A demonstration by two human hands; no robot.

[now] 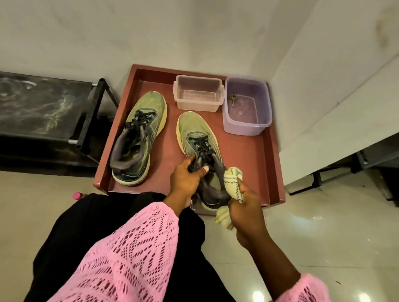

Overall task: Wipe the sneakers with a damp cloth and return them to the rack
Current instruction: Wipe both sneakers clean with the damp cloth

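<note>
Two olive-green sneakers with black laces lie on a red-brown tray. The left sneaker lies free, toe pointing away from me. My left hand grips the right sneaker at its tongue and collar, thumb across the opening. My right hand holds a bunched pale yellow cloth against the sneaker's heel and outer side. The heel is partly hidden behind the cloth and my hands.
A clear plastic box and a purple tub with water and a small dark object stand at the tray's far end. A black shoe rack stands to the left. White walls close in behind and right. Glossy floor tiles lie around.
</note>
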